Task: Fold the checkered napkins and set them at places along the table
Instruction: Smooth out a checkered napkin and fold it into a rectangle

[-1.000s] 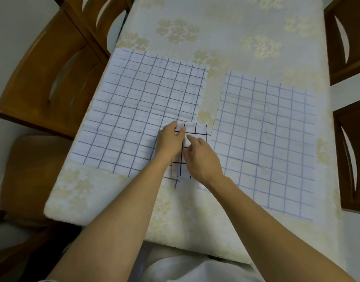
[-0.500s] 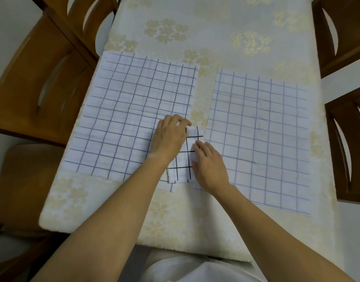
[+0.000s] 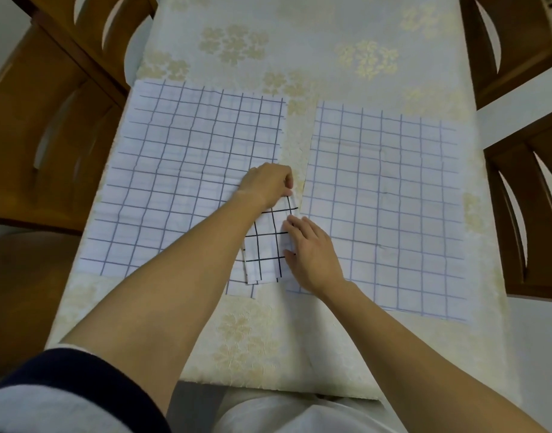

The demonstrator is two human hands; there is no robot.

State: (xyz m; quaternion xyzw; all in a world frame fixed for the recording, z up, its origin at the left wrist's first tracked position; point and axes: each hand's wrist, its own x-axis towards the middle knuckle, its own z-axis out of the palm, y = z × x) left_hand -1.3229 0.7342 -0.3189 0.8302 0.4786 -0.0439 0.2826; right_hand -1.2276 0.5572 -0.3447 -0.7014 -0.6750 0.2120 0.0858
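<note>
A small folded napkin [image 3: 266,245] with a black grid lies near the table's front, over the inner edges of two spread napkins. My left hand [image 3: 266,184] rests with curled fingers on its far end, the fingertips pinching the top edge. My right hand [image 3: 310,248] lies flat along its right side, fingers straight and pressing the fold down. One spread white napkin with blue lines [image 3: 181,176] lies flat on the left. The other spread napkin [image 3: 390,201] lies flat on the right.
A cream tablecloth with gold flower patterns [image 3: 299,51] covers the table. Wooden chairs stand at the left [image 3: 49,98] and at the right [image 3: 524,198]. The table's front edge runs just before my lap.
My left hand has slid up to the folded napkin's far end. My right hand has shifted along its right side. The folded napkin looks narrower and longer than before.
</note>
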